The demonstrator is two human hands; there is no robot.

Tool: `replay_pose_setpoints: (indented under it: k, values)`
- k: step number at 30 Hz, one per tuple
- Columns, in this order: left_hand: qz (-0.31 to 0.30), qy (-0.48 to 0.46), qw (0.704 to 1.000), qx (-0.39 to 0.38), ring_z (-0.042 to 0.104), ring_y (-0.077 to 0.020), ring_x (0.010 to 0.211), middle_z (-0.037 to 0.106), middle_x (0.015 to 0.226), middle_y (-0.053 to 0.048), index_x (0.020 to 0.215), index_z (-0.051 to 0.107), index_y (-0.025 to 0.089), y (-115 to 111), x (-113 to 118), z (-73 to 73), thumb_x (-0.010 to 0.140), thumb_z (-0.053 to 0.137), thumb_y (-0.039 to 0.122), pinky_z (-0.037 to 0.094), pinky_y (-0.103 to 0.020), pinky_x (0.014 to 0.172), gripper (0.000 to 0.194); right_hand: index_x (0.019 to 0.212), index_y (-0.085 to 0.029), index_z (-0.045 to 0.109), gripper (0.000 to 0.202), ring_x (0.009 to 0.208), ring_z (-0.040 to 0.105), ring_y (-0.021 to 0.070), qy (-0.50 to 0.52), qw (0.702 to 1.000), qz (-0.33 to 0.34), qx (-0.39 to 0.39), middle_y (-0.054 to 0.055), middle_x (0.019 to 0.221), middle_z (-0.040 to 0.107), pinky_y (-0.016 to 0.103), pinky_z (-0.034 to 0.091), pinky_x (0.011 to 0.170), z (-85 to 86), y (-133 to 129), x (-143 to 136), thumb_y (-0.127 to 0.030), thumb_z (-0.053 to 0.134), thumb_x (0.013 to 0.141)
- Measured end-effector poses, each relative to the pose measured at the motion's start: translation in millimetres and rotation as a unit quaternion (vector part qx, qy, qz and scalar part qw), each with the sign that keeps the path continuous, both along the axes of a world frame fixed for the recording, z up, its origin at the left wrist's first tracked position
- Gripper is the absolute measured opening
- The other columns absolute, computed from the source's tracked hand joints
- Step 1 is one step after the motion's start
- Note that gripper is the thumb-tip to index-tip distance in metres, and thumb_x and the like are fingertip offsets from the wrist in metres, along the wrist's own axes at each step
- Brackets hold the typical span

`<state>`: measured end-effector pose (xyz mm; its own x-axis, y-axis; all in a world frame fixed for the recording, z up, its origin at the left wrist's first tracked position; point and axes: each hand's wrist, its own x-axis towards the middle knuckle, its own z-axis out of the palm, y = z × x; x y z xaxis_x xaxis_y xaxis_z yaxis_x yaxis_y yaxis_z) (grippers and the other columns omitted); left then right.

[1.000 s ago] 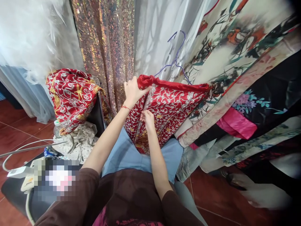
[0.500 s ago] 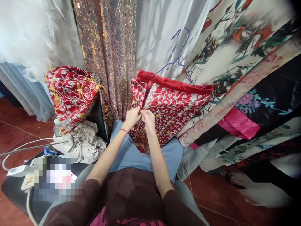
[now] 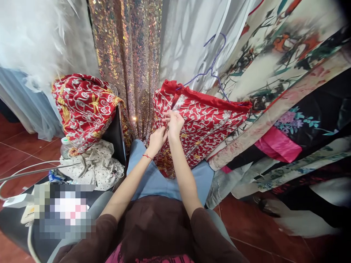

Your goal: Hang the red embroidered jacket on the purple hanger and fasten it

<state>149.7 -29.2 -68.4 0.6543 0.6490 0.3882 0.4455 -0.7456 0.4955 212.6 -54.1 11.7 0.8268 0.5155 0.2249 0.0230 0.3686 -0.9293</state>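
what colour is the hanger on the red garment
Purple hanger, clearest in the head view, above the red garment.

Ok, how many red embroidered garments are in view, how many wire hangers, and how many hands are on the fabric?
Red embroidered garments: 2, one on the hanger and one draped at left
Wire hangers: 1, purple
Hands on the fabric: 2, left hand and right hand
Total: 5

Red tiled floor, sequinned curtain, hanging printed fabrics.
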Motion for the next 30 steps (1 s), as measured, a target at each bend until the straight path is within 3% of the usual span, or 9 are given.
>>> replay_pose_setpoints:
  k: [8, 11, 14, 17, 20, 22, 26, 28, 30]
  values:
    - [0.0, -0.016, 0.998, 0.057, 0.066, -0.0195, 0.091, 0.07, 0.098, -0.007, 0.096, 0.054, 0.02, -11, -1, -7.7, 0.103, 0.035, 0.027, 0.041, -0.028, 0.069, 0.021, 0.089, -0.02, 0.058, 0.028, 0.064, 0.07, 0.0133, -0.119, 0.992, -0.034, 0.036, 0.006, 0.085, 0.074, 0.022, 0.045, 0.05, 54.2, 30, 44, -0.046, 0.049, 0.095]
    - [0.021, -0.01, 0.998, 0.057, 0.065, -0.0201, 0.089, 0.07, 0.096, -0.007, 0.097, 0.054, 0.02, -7, 0, -6.7, 0.102, 0.037, 0.026, 0.04, -0.028, 0.067, 0.019, 0.094, -0.021, 0.059, 0.031, 0.064, 0.07, 0.0131, -0.161, 0.987, -0.015, 0.01, 0.005, 0.082, 0.073, 0.022, 0.047, 0.052, 56.4, 28, 52, -0.051, 0.052, 0.094]
    - [0.014, -0.003, 0.999, 0.049, 0.064, -0.0205, 0.085, 0.068, 0.089, -0.006, 0.089, 0.055, 0.021, 7, 1, 1.1, 0.098, 0.046, 0.034, 0.04, -0.029, 0.065, 0.018, 0.096, -0.023, 0.06, 0.033, 0.062, 0.068, 0.0117, -0.192, 0.981, 0.003, -0.01, 0.003, 0.08, 0.072, 0.022, 0.049, 0.053, 47.5, 19, 56, -0.054, 0.055, 0.092]
    - [-0.005, -0.117, 0.992, 0.05, 0.062, -0.0206, 0.085, 0.065, 0.089, -0.006, 0.087, 0.054, 0.021, 32, 7, 23.3, 0.093, 0.057, 0.045, 0.045, -0.031, 0.071, 0.026, 0.091, -0.023, 0.058, 0.034, 0.058, 0.066, 0.0102, -0.216, 0.976, 0.025, -0.02, 0.001, 0.079, 0.07, 0.023, 0.05, 0.053, 38.4, 12, 62, -0.056, 0.054, 0.091]
    - [0.017, -0.307, 0.948, 0.082, 0.059, -0.0241, 0.102, 0.061, 0.111, -0.012, 0.105, 0.053, 0.02, 67, 20, 62.6, 0.087, 0.062, 0.056, 0.047, -0.038, 0.09, 0.041, 0.086, -0.022, 0.056, 0.035, 0.056, 0.064, 0.0089, -0.233, 0.971, 0.042, -0.022, 0.0, 0.078, 0.067, 0.022, 0.051, 0.054, 33.3, 10, 71, -0.057, 0.054, 0.091]
    - [0.019, -0.362, 0.926, 0.105, 0.054, -0.0279, 0.116, 0.057, 0.12, -0.014, 0.112, 0.052, 0.022, 93, 33, 92.2, 0.081, 0.067, 0.062, 0.042, -0.043, 0.101, 0.053, 0.086, -0.023, 0.055, 0.036, 0.055, 0.062, 0.008, -0.248, 0.967, 0.043, -0.028, -0.001, 0.076, 0.066, 0.022, 0.05, 0.053, 31.9, 9, 75, -0.059, 0.053, 0.091]
    - [-0.075, -0.307, 0.944, 0.091, 0.056, -0.0278, 0.111, 0.061, 0.103, -0.009, 0.103, 0.057, 0.022, 133, 60, 134.4, 0.079, 0.066, 0.068, 0.042, -0.045, 0.098, 0.053, 0.085, -0.023, 0.056, 0.033, 0.056, 0.061, 0.008, -0.298, 0.952, 0.045, -0.051, -0.002, 0.073, 0.063, 0.021, 0.049, 0.052, 35.3, 4, 80, -0.055, 0.055, 0.091]
    - [-0.117, -0.26, 0.955, 0.08, 0.06, -0.0234, 0.095, 0.059, 0.087, -0.005, 0.092, 0.059, 0.019, 143, 69, 144.0, 0.083, 0.062, 0.067, 0.045, -0.042, 0.09, 0.049, 0.085, -0.023, 0.057, 0.027, 0.057, 0.06, 0.0086, -0.318, 0.945, 0.047, -0.059, -0.002, 0.071, 0.061, 0.022, 0.048, 0.053, 40.6, 4, 82, -0.049, 0.056, 0.092]
    - [-0.115, -0.235, 0.962, 0.084, 0.058, -0.0194, 0.082, 0.054, 0.075, -0.002, 0.083, 0.058, 0.018, 146, 75, 149.1, 0.086, 0.06, 0.064, 0.046, -0.037, 0.082, 0.046, 0.083, -0.023, 0.056, 0.022, 0.057, 0.057, 0.0087, -0.327, 0.942, 0.046, -0.055, -0.003, 0.069, 0.059, 0.022, 0.048, 0.053, 46.8, 6, 85, -0.043, 0.057, 0.092]
